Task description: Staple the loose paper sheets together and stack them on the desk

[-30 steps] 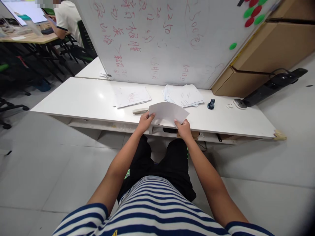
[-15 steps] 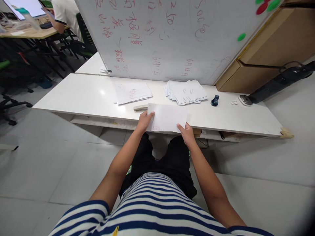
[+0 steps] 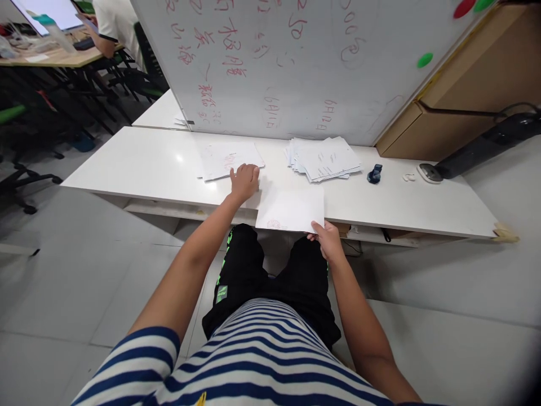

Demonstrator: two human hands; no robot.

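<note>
My right hand pinches the lower right corner of a white sheet of paper, thumb on top. The sheet reaches over the table's front edge and has a round red stamp at its lower left. My left hand is on the table just left of the sheet, fingers curled down over a light-coloured stapler, which is almost wholly hidden beneath it. Just beyond that hand lies a small stack of papers with red marks. Further right is a thicker, fanned pile of papers.
A whiteboard with red writing stands along the back of the white table. To the right are a dark blue object, white earbuds, a black cylinder and cardboard boxes. A person sits at another desk.
My left hand has let go of the sheet's left side and moved up and left onto the stapler. My right hand still holds the sheet, now slightly lower.
</note>
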